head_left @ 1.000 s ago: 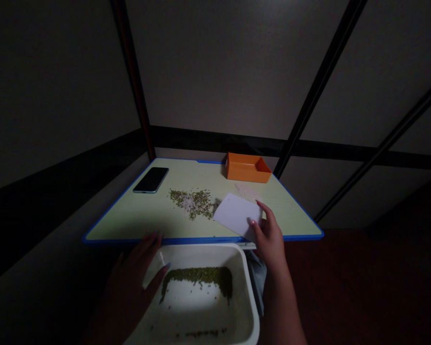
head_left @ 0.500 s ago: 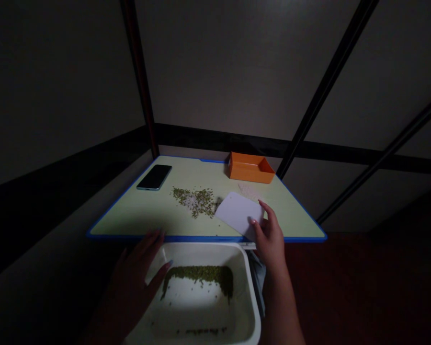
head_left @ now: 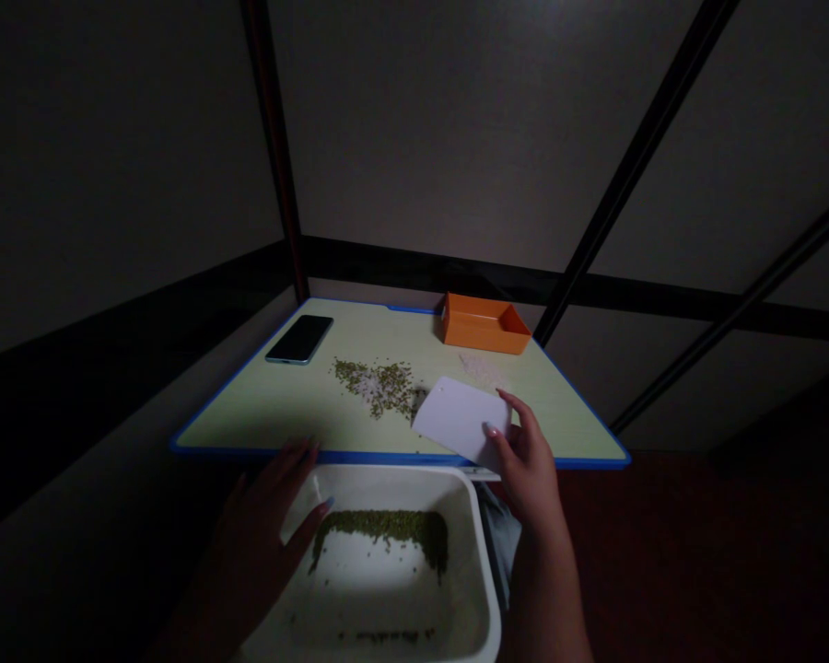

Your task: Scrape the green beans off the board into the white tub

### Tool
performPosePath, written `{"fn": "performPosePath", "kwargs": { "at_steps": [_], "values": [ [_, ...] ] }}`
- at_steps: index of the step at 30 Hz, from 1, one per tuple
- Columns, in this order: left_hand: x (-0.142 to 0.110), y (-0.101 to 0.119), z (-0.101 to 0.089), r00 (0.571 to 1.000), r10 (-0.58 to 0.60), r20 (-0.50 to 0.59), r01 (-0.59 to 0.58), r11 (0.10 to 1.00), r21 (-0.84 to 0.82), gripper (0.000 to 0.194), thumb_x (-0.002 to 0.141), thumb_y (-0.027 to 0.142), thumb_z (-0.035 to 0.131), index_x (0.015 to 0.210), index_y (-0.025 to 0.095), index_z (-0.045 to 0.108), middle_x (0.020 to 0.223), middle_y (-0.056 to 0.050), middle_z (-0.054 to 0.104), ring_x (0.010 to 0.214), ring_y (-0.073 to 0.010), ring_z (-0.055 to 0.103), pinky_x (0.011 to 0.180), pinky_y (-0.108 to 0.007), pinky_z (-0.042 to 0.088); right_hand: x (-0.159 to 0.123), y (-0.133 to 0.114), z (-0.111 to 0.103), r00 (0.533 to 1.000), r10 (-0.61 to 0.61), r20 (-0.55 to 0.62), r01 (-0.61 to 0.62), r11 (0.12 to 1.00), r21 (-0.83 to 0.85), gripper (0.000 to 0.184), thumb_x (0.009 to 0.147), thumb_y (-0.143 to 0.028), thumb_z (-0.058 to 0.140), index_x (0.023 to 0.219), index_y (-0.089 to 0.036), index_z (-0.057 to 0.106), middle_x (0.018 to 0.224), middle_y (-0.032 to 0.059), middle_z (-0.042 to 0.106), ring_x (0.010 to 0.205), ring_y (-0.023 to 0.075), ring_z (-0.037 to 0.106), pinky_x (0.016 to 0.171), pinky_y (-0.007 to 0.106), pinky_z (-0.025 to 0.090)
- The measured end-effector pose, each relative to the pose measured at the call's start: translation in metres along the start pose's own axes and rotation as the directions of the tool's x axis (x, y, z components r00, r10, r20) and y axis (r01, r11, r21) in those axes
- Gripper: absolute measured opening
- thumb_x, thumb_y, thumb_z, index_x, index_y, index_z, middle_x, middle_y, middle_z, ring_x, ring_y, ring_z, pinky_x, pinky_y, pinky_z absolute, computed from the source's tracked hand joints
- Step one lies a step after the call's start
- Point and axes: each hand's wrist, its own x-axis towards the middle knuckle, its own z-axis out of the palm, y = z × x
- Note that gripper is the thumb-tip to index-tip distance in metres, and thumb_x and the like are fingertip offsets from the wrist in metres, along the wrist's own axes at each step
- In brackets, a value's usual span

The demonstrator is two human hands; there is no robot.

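Note:
My right hand [head_left: 529, 456] pinches a thin white plastic scraper [head_left: 466, 419] between thumb and fingers, tilted just above the board's near edge. Left of the scraper lies a scattered patch of small green beans [head_left: 393, 378] mixed with whitish grains [head_left: 373, 387]. My left hand [head_left: 276, 506] grips the left rim of a white tub [head_left: 480, 543], with the thumb inside and the fingers reaching to the board's edge. In the tub, more green beans [head_left: 401, 525] are heaped along the far wall. A small spread of pale grains [head_left: 480, 368] lies beyond the scraper.
The pale board [head_left: 249, 414] has a blue rim. An orange open box [head_left: 484, 327] stands at its back right, and a phone [head_left: 300, 339] lies at its left. Dark-framed wall panels [head_left: 421, 138] rise behind. The tub sits below the board's near edge.
My right hand has drawn the scraper slightly toward me and to the right, away from the beans. My left hand stays on the tub.

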Motion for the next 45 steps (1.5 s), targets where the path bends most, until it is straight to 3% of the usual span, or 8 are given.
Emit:
{"fn": "performPosePath", "kwargs": {
  "at_steps": [7,26,45],
  "values": [
    [0.000,-0.003,0.002,0.999,0.037,-0.029,-0.036,0.999,0.029,0.057,0.093,0.057,0.039,0.146,0.034,0.046,0.153,-0.003,0.052,0.141,-0.0259,0.048,0.116,-0.055,0.038,0.001,0.000,0.008,0.992,0.110,-0.066,-0.112,0.993,-0.031,0.058,0.089,-0.041,0.060,0.142,-0.020,0.050,0.073,0.0014,0.065,0.061,0.0176,0.057,0.056,0.026,0.044],
    [-0.001,0.000,0.002,0.999,0.041,-0.033,-0.040,0.998,0.038,0.059,0.094,0.057,0.038,0.147,0.033,0.043,0.153,-0.005,0.052,0.141,-0.0268,0.049,0.114,-0.058,0.039,0.003,0.001,0.013,0.987,0.124,-0.099,-0.123,0.992,0.012,0.060,0.088,-0.043,0.060,0.142,-0.019,0.050,0.095,0.0095,0.073,0.078,0.0222,0.068,0.066,0.030,0.052],
    [-0.001,-0.001,0.002,0.999,0.030,-0.021,-0.029,0.999,0.041,0.060,0.093,0.057,0.038,0.148,0.033,0.043,0.154,-0.005,0.051,0.141,-0.0268,0.048,0.114,-0.058,0.038,0.001,-0.004,0.008,0.992,0.104,-0.076,-0.103,0.995,0.017,0.059,0.088,-0.042,0.061,0.140,-0.018,0.051,0.086,0.0058,0.070,0.068,0.0191,0.062,0.060,0.027,0.048]
  ]
}}
